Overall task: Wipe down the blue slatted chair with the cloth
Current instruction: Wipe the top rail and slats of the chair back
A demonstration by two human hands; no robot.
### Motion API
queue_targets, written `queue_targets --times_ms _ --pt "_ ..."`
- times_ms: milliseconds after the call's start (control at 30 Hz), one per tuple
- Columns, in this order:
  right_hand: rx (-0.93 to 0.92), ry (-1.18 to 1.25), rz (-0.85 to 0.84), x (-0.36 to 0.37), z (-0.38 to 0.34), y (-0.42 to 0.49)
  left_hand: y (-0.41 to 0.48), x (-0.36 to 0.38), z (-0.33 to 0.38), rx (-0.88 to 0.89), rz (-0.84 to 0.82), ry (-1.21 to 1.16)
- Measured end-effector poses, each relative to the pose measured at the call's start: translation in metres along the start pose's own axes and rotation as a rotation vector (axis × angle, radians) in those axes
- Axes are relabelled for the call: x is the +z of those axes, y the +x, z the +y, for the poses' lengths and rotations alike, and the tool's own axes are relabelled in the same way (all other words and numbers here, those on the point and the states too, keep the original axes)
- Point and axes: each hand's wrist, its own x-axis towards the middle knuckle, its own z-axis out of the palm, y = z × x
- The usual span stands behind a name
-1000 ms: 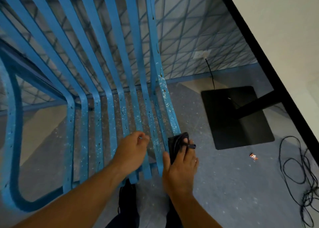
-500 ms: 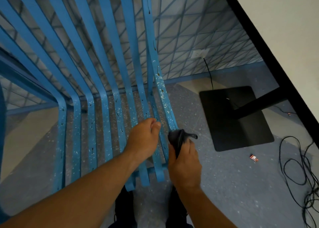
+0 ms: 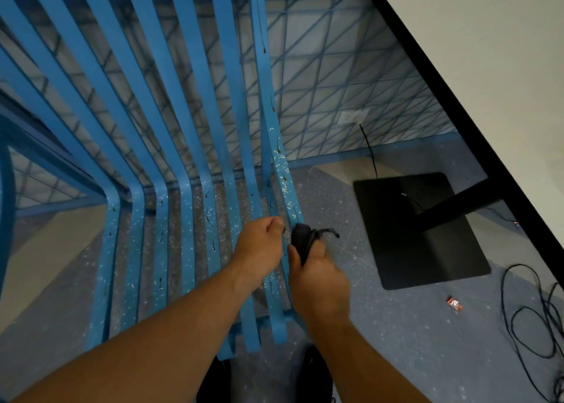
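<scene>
The blue slatted chair (image 3: 186,128) fills the left and middle of the head view, its slats speckled with white flecks and dark drips. My right hand (image 3: 317,277) grips a bunched dark cloth (image 3: 302,238) against the rightmost seat slat, near its outer edge. My left hand (image 3: 259,247) lies on the seat slats just left of the cloth, its fingers curled over a slat's edge. Both forearms reach in from the bottom of the view.
A white table top (image 3: 488,67) with a black edge runs down the right side; its black base plate (image 3: 418,231) sits on the grey floor. Black cables (image 3: 531,311) and a small red wrapper (image 3: 454,304) lie at the right. My dark shoes (image 3: 311,378) show below the seat.
Both hands have slid up along the right seat slats with the cloth. The view has tilted up, so more of the chair back shows.
</scene>
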Motion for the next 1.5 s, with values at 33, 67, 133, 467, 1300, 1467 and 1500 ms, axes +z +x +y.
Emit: queue_targets --times_ms 33,67,133,467,1300,1467,1500 --pt "-0.043 0.015 0.048 0.004 0.003 -0.006 0.001 0.000 0.003 -0.027 0.000 -0.061" --pt "-0.091 0.048 0.067 0.009 0.009 -0.014 0.003 0.001 0.004 -0.051 -0.004 -0.109" --pt "-0.166 0.056 0.046 0.018 0.024 -0.030 0.004 0.001 0.009 -0.094 -0.014 -0.186" --pt "0.093 0.168 -0.173 -0.012 -0.007 0.018 0.005 -0.001 0.010 -0.200 -0.055 -0.447" --pt "-0.122 0.064 -0.128 -0.012 -0.022 0.030 0.050 -0.032 0.012 -0.346 -0.149 -0.637" --pt "0.104 0.141 -0.221 -0.016 -0.043 0.072 0.065 -0.039 0.020 -0.278 -0.112 -0.522" --pt "0.113 0.122 -0.201 -0.017 -0.051 0.083 0.068 -0.041 0.021 -0.272 -0.107 -0.514"
